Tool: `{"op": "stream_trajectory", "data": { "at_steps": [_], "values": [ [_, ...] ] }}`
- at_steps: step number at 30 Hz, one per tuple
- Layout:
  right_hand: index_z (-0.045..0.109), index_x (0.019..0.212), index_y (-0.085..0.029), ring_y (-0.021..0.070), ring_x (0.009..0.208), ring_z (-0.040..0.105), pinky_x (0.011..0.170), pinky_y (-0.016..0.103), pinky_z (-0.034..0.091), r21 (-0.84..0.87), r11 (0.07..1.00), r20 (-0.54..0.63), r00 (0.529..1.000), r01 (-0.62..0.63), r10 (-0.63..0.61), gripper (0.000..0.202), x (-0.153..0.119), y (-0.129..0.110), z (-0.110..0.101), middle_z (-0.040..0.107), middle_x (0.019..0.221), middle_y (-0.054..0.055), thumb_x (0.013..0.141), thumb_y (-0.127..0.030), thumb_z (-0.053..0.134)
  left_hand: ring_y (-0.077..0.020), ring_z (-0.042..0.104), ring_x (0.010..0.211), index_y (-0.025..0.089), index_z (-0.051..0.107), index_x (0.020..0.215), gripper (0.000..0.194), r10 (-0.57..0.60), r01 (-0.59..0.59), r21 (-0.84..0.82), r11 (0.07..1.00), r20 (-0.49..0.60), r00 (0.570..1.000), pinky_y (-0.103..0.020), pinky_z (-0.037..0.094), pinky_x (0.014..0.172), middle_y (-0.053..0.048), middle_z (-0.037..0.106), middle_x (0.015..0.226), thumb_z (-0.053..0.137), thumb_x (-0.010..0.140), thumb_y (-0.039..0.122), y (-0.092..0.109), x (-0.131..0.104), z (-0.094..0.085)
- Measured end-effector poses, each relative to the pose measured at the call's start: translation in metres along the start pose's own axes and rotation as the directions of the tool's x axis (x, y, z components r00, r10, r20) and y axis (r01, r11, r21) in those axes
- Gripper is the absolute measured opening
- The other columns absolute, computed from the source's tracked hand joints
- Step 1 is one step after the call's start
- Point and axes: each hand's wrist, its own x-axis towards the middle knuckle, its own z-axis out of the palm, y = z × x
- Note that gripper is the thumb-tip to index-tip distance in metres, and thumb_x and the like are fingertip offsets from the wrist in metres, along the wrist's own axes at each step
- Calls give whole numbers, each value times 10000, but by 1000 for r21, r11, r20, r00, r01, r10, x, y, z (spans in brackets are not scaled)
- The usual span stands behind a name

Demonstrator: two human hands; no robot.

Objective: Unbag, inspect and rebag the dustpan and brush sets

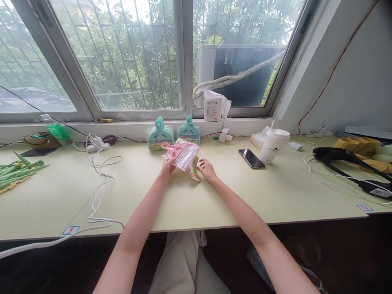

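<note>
A pink dustpan and brush set (183, 154) in clear plastic wrap is held above the table, its handle pointing to the left. My left hand (167, 168) is closed round its left side near the handle. At its lower right hangs a yellow printed card (194, 169), and my right hand (206, 169) has its fingers at that card's right edge. Behind, two wrapped teal dustpan sets, one on the left (161, 135) and one on the right (188, 131), stand upright against the window ledge.
A black phone (251, 159) and a white cup with a straw (273, 147) are right of my right hand. White cables (99, 183) run down the left side. Green pieces (20, 171) lie far left, a black strap-like object (339, 157) far right.
</note>
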Motion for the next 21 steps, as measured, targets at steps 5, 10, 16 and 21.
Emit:
{"op": "stream_trajectory", "data": {
  "at_steps": [5,10,16,21],
  "values": [
    [392,1340,-209,180,787,666,743,309,515,168,967,103,979,-190,174,683,7,5,-3,704,1056,83,773,-442,695,-84,659,686,153,650,966,257,46,-44,-109,993,18,999,-162,537,597,-23,724,881,715,718,171,0,2,-1],
    [466,1287,-253,217,911,673,787,333,536,111,972,92,976,-206,197,615,8,6,-8,701,1055,63,725,-256,715,-91,668,724,151,662,950,214,27,-23,-140,990,27,999,-165,543,615,-29,728,902,692,739,177,1,2,-1],
    [209,1473,-124,324,1327,460,1033,489,430,175,932,-589,725,-317,357,693,22,27,-50,353,1483,273,869,-313,492,-82,654,689,160,646,986,230,29,-25,-144,989,25,999,-161,532,578,-23,719,885,675,760,185,3,3,-3],
    [491,1286,-194,293,1229,533,1001,513,447,-53,998,-710,704,-41,-9,403,18,16,-63,544,1325,182,921,-332,395,-75,620,602,155,640,987,221,-14,19,-92,996,59,998,-161,509,515,-12,708,810,663,771,196,0,-2,5]
  ]
}}
